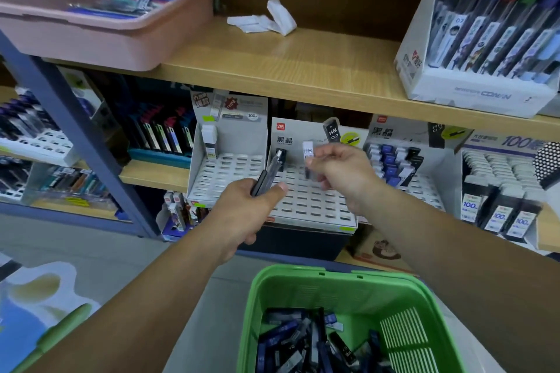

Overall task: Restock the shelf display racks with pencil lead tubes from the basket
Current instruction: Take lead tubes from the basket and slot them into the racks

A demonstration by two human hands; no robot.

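Two hands are busy in the middle of the frame. The left hand (247, 212) has its fingers and thumb curled round a small bunch of dark tubes (266, 177). I think they are kept there as a ready supply. The right hand (339, 174) pinches one tube with a white top (308, 153) at its fingertips. It holds the tube upright over the back rows of the white rack (312, 209), which looks right for dropping it end-first into a slot. Most slots in that rack are bare, so I think this rack has a long way to go. The green basket (306, 285) sits at the bottom of the frame, close under the arms. Many more tubes (303, 342) are heaped inside, easy to reach.

Some things are hard to see. The right hand is blurry, so I cannot tell if the tube's lower end is in a slot. I cannot count the bunch in the left hand. A dark shape at the rack's back left may stand in a slot or belong to the bunch. The bottom edge cuts off the basket.
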